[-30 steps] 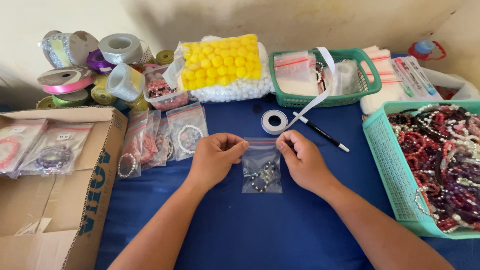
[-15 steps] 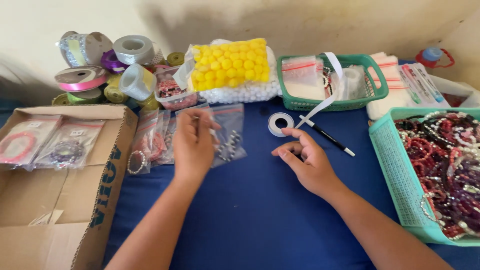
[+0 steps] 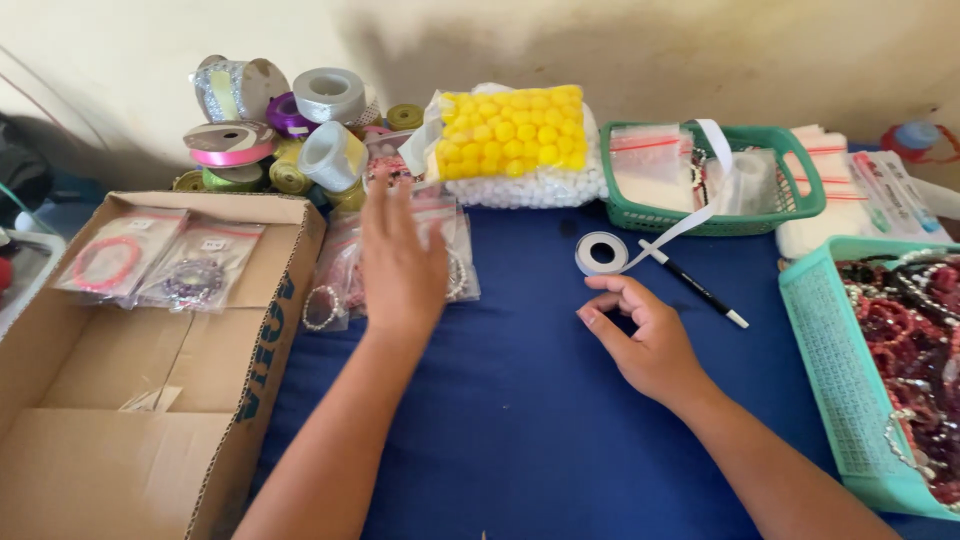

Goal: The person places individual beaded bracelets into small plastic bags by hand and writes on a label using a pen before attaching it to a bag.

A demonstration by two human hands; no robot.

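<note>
Left hand [image 3: 402, 262] open, flat over bag pile [image 3: 345, 290], frame centre-left, holding nothing. Right hand [image 3: 640, 335] loosely curled, empty, near tape roll [image 3: 601, 253]. Risk: slick bags slide apart; sweep knocks pen [image 3: 695, 285].

Looked like a home craft corner for packing beaded jewellery, perhaps for sale. Shown by ribbon spools [image 3: 270, 125] heaped against a stained plaster wall [image 3: 640, 50], teal baskets [image 3: 838, 390] full of bracelets, bagged bracelets [image 3: 150, 262] laid on a cardboard box [image 3: 150, 440], all on a blue-covered counter [image 3: 520, 420].
</note>
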